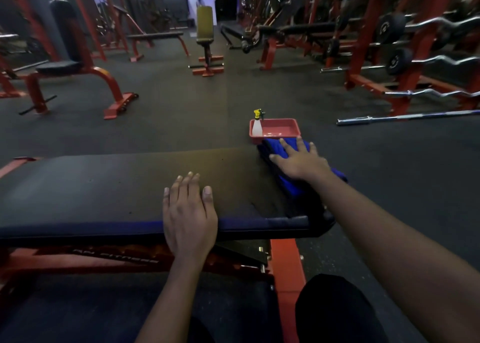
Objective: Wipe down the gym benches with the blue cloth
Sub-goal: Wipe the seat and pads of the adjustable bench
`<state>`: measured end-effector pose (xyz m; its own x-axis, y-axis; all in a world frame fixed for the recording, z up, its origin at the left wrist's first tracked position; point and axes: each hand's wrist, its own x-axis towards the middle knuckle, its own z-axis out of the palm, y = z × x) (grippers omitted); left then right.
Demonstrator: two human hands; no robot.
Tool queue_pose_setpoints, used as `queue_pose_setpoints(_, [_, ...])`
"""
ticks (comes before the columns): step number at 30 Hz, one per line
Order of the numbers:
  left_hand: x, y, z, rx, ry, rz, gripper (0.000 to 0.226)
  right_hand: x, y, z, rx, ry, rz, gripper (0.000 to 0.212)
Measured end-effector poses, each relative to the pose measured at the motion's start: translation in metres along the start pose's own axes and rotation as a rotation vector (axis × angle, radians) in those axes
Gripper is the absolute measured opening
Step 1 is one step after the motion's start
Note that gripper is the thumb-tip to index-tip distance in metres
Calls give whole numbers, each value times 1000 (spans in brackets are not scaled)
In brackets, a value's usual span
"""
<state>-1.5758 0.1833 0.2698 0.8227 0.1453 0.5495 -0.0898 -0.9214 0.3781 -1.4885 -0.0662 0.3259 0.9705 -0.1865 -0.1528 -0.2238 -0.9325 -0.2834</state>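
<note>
A black padded gym bench [104, 186] on a red frame lies across the view in front of me. The blue cloth [278, 149] is spread over the bench's right end. My right hand [301, 161] presses flat on the cloth with its fingers spread. My left hand [189, 212] rests flat on the near edge of the pad, fingers straight, holding nothing.
A red tray [279, 127] with a white spray bottle [257, 124] with a yellow nozzle sits on the floor just beyond the cloth. Other red-framed benches [59, 67] stand at the left and back. Barbell racks [405, 57] and a loose bar [405, 116] fill the right.
</note>
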Motion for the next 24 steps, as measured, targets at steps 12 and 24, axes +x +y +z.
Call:
queue_pose_setpoints(12, [-2,-2,1,-10,2,8,53,5,52,13,14,7,-173,81])
queue_pose_setpoints(24, [0,2,1,-92,72,-34,48,-26,-66,31,-151,-41,-507,58])
